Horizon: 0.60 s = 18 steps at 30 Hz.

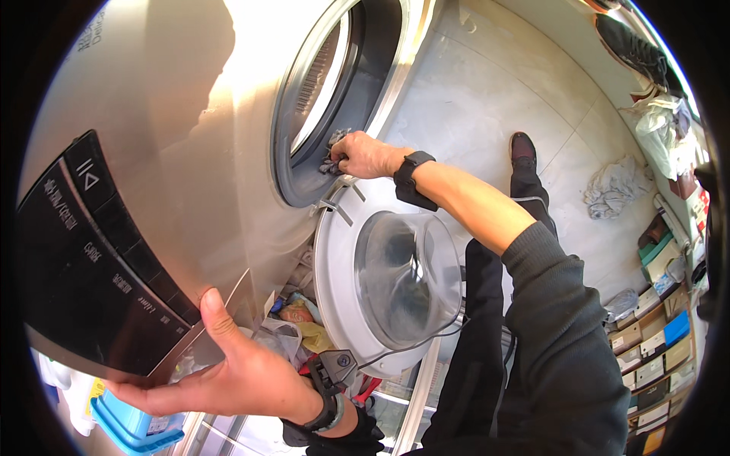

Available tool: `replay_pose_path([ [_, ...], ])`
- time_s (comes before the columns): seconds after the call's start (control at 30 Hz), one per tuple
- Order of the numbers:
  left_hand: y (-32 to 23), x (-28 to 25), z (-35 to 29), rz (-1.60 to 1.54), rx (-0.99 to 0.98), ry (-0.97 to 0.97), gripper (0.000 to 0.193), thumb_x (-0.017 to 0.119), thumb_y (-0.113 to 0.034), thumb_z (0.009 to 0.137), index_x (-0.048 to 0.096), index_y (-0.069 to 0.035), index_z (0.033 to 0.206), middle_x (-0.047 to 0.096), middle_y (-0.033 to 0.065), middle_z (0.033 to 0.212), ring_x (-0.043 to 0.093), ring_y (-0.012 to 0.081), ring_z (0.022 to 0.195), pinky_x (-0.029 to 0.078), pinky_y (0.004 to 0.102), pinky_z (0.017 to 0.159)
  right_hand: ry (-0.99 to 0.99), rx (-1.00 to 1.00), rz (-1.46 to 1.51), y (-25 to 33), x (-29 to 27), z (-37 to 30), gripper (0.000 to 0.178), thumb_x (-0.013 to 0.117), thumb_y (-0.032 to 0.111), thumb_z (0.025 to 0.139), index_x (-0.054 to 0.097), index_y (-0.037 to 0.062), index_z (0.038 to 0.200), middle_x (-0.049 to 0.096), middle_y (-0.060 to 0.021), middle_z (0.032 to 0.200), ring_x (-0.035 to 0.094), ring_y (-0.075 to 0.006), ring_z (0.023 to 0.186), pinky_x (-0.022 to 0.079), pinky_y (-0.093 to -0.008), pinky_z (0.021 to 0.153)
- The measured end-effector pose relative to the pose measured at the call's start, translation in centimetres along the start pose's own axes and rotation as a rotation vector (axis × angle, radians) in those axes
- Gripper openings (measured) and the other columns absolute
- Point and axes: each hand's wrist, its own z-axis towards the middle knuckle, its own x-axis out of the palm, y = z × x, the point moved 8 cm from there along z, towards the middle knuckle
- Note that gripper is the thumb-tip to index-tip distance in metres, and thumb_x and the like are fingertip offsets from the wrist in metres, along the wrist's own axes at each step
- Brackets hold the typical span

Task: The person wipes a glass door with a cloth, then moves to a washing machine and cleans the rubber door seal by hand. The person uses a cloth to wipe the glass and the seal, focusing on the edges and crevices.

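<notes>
A silver front-loading washing machine (pixel 182 182) fills the left side, its round door (pixel 334 304) with a clear glass bowl swung out. My right hand (pixel 365 154) is closed around a crumpled grey cloth (pixel 334 150). It presses the cloth to the lower part of the grey rubber door seal (pixel 304 173), close to the hinge. The cloth is partly hidden by my fingers. With thumb and fingers spread, my left hand (pixel 247 372) rests on the machine's edge beside the black control panel (pixel 84 266).
Below the door lie plastic bags (pixel 312 334) and mixed items. A blue plastic container (pixel 133 425) stands at the lower left. On the tiled floor lies a crumpled pale cloth (pixel 617 188). Stacked boxes (pixel 646 372) and a dark shoe (pixel 630 47) line the right side.
</notes>
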Motion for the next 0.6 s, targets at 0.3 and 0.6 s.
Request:
replay_pose_path([
  [0.3,-0.3,-0.1,0.0,0.062,0.076,0.0,0.103,0.084,-0.042,0.073,0.026,0.004,0.144,0.041,0.0208,0.132,0.045,0.0365,0.124,0.044,0.0462,0.102,0.104,0.053,0.644,4.9,0.5,-1.3,0.028,0.055,0.016,0.081,0.069,0.0009,0.1,0.068,-0.0086,0.086,0.063,-0.0223,0.085,0.048,-0.0334,0.081],
  [0.6,-0.5,-0.3,-0.2,-0.044,0.008,0.066,0.1,0.081,-0.031,0.078,0.02,0.003,0.149,0.031,0.0223,0.146,0.035,0.0374,0.135,0.033,0.0471,0.111,0.253,-0.024,1.94,6.8,0.8,-2.7,0.036,0.049,-0.003,0.079,0.055,-0.0049,0.114,0.062,-0.009,0.106,0.062,-0.0182,0.096,0.05,-0.032,0.092],
])
